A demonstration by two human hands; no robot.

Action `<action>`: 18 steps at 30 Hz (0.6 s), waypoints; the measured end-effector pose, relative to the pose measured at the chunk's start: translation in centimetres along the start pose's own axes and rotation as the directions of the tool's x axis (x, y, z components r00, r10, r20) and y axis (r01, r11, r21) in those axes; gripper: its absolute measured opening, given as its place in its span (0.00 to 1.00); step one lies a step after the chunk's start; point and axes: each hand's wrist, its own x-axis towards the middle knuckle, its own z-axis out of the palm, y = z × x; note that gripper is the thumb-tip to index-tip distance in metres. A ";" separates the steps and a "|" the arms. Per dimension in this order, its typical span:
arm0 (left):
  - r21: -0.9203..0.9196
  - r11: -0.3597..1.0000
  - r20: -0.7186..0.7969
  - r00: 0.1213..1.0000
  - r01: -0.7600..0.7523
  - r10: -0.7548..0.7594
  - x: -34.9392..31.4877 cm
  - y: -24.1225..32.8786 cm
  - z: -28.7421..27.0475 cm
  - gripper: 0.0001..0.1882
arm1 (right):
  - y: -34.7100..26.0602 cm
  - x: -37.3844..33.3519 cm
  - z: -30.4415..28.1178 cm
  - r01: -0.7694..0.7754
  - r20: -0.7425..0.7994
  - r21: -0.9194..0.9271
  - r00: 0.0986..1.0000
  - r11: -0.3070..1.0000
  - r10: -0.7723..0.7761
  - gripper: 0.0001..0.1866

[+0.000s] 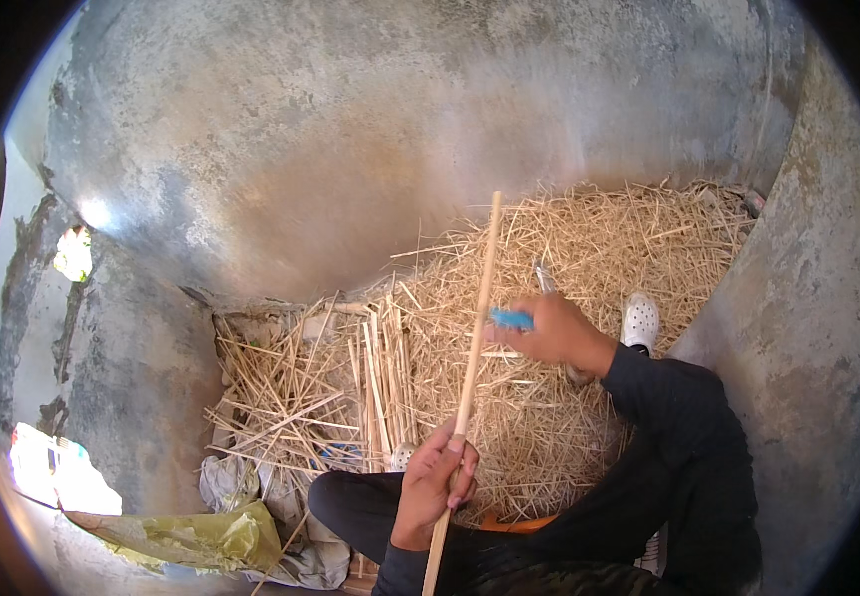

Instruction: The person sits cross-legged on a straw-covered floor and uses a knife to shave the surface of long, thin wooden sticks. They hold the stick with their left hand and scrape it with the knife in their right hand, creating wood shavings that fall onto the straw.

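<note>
A long, pale bamboo strip (477, 343) rises at a slant from the lower edge in front of me. Around its lower part the fingers of my left hand (436, 482) are closed. My right hand (557, 330) is just right of the strip's upper half, closed on a blue-handled tool (512, 319). The blue end points toward the strip; I cannot tell whether it touches. A narrow, shiny grey piece (545, 276) shows just above the right hand, perhaps the tool's blade. Motion blurs this hand, and its grip hides the rest of the tool.
Shavings (609, 238) cover the floor. Cut strips (380, 372) lie left of centre, beside a loose heap of sticks (276, 382). White clogs (639, 322) are on my feet. Concrete walls (350, 149) enclose the space. A yellowish sheet (201, 536) lies at lower left.
</note>
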 end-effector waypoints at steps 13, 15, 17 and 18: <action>-0.069 0.998 -0.116 0.993 -0.001 -0.007 -1.8 0.8 2.4 0.25 | -2.0 -2.9 2.0 0.183 0.096 -0.458 0.983 0.870 -0.156 0.44; -0.041 0.999 -0.115 0.993 -0.021 0.016 -2.4 1.2 2.3 0.26 | -2.1 -1.6 1.7 0.136 0.055 -0.496 0.991 0.858 -0.125 0.42; 0.002 1.000 -0.147 0.989 -0.019 0.020 -3.0 0.9 2.6 0.26 | -1.6 -0.7 0.9 0.061 0.026 -0.523 0.998 0.850 -0.055 0.40; 0.025 1.000 -0.135 0.991 -0.002 0.005 -3.0 1.0 2.9 0.26 | -0.4 0.7 -0.6 -0.044 -0.062 -0.478 0.998 0.877 0.017 0.40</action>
